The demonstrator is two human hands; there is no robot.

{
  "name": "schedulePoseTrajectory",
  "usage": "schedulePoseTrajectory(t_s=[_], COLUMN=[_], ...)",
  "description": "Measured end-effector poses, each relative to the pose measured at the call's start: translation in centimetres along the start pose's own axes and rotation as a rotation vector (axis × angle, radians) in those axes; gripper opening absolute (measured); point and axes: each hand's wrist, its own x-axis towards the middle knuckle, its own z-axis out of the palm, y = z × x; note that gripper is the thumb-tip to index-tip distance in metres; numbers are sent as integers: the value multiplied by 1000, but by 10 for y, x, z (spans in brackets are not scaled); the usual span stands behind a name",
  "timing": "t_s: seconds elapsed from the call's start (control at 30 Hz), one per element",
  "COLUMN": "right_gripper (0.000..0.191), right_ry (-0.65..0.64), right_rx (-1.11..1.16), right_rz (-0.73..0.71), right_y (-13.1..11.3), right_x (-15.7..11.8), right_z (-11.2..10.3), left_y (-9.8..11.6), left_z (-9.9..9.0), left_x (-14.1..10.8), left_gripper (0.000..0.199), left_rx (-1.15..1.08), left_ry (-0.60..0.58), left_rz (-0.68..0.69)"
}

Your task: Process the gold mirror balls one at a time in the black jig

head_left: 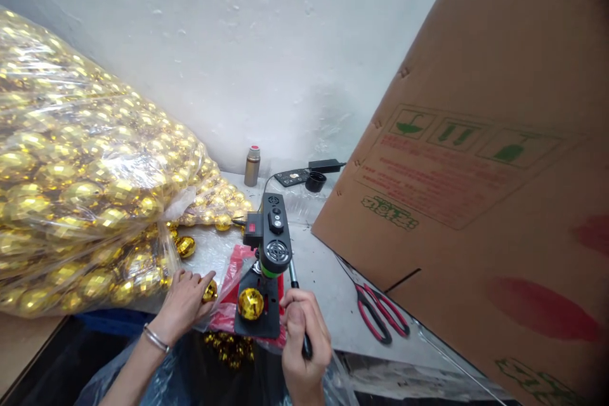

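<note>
My left hand (186,299), with a silver bangle at the wrist, reaches over a gold faceted ball (209,291) at the table's front; its fingers are bent around the ball's left and top side. Just right of it stands a small black press-like machine (276,235) with a black base plate (259,328). Another gold ball (250,304) sits on that plate, under the machine's head. The fingers of my right hand (304,333) are wrapped round the black-gripped lever (307,347) at the machine's right side.
A big clear bag of gold balls (95,184) fills the left. Red-handled scissors (380,314) lie right of the machine, beside a large cardboard box (466,158). Behind are a metal flask (252,166), a black cup (315,182) and a power adapter (324,165). More gold pieces (231,350) hang below the table edge.
</note>
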Motion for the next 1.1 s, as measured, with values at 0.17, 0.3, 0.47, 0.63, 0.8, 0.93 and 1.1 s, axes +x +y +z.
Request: schedulePoseTrajectory(t_s=[0.17, 0.3, 0.47, 0.63, 0.8, 0.93, 1.1], right_gripper=[27, 27, 27, 27, 27, 27, 27], right_ry=[-42, -37, -43, -46, -57, -67, -75], right_rx=[-19, -25, -31, -32, -20, -22, -22], right_rz=[-20, -21, -38, -57, -46, -41, -45], right_y=[0, 1, 1, 1, 3, 3, 3], right_x=[1, 0, 0, 2, 1, 0, 1], right_z=[-3, -3, -3, -3, -5, -6, -6], left_y=[7, 18, 41, 56, 62, 71, 84], left_z=[6, 0, -2, 8, 14, 13, 21], left_x=[2, -1, -13, -22, -16, -7, 1], left_gripper=[47, 55, 78, 85, 37, 12, 14], left_rx=[-232, -813, -1595, -1909, -2076, -2066, -2041], left_ry=[214, 283, 88, -126, 14, 112, 67], left_rz=[-7, -165, -432, -453, -668, -825, -762])
